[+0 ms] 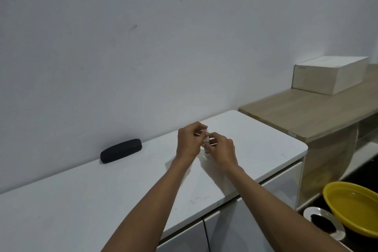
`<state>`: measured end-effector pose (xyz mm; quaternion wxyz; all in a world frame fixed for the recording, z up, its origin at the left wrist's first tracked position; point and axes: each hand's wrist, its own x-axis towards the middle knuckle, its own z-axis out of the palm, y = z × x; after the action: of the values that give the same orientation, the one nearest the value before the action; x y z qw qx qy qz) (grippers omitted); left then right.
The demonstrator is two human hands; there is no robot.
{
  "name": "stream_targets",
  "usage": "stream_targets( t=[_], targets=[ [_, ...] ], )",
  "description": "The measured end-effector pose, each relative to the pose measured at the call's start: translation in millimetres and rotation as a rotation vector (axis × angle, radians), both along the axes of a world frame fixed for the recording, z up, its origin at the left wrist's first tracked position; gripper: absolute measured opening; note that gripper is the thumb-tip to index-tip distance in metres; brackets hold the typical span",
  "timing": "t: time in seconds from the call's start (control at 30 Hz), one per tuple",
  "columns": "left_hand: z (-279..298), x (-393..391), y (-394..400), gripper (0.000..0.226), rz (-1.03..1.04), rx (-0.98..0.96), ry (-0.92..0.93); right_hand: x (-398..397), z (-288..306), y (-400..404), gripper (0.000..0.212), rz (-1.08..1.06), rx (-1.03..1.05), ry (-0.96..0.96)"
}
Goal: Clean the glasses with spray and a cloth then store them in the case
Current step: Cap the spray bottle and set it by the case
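Note:
A small white spray bottle (pixel 206 141) stands upright over the white cabinet top (pixel 122 186), mostly hidden between my hands. My left hand (pixel 188 142) pinches its top with the fingertips. My right hand (pixel 222 150) wraps around its body from the right. A black glasses case (pixel 121 150) lies closed near the wall, well left of my hands. Neither the glasses nor a cloth are in view.
A lower wooden shelf (pixel 306 114) adjoins the cabinet on the right and carries a white box (pixel 327 76). Down at the lower right sit a yellow bowl (pixel 356 208) and a small white dish with something dark (pixel 324 222). A plain wall backs the cabinet.

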<state>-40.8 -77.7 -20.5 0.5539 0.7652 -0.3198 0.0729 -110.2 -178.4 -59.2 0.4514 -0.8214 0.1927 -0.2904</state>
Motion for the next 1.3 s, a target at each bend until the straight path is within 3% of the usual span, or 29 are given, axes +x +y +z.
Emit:
stream_targets(
  t=[0.17, 0.23, 0.33, 0.47, 0.6, 0.8, 0.97, 1.3],
  targets=[
    [-3, -2, -2, 0.018, 0.000, -0.009, -0.017, 1, -2, 1, 0.019, -0.008, -0.002, -0.014],
    [-1, -5, 4, 0.028, -0.016, 0.022, -0.001, 0, -2, 0, 0.017, -0.001, 0.003, -0.015],
    [-12, -2, 27, 0.047, 0.048, 0.172, -0.024, 1, 3, -2, 0.018, 0.018, -0.008, 0.014],
    [-37, 12, 89, 0.051, 0.313, 0.296, 0.063, 9, 12, 5, 0.012, 0.021, -0.049, 0.054],
    [-46, 25, 156, 0.063, 0.522, 0.608, -0.014, 29, 20, 35, 0.011, 0.086, -0.024, 0.047],
    [-65, 51, 214, 0.084, 0.609, 0.883, -0.033, 69, 19, 90, 0.010, 0.200, -0.014, 0.062],
    [-73, 60, 215, 0.100, 0.571, 0.965, 0.024, 106, 13, 126, 0.020, 0.220, 0.027, 0.043],
    [-72, 66, 213, 0.101, 0.573, 0.976, 0.051, 177, 5, 136, 0.025, 0.215, 0.000, 0.019]
  ],
)
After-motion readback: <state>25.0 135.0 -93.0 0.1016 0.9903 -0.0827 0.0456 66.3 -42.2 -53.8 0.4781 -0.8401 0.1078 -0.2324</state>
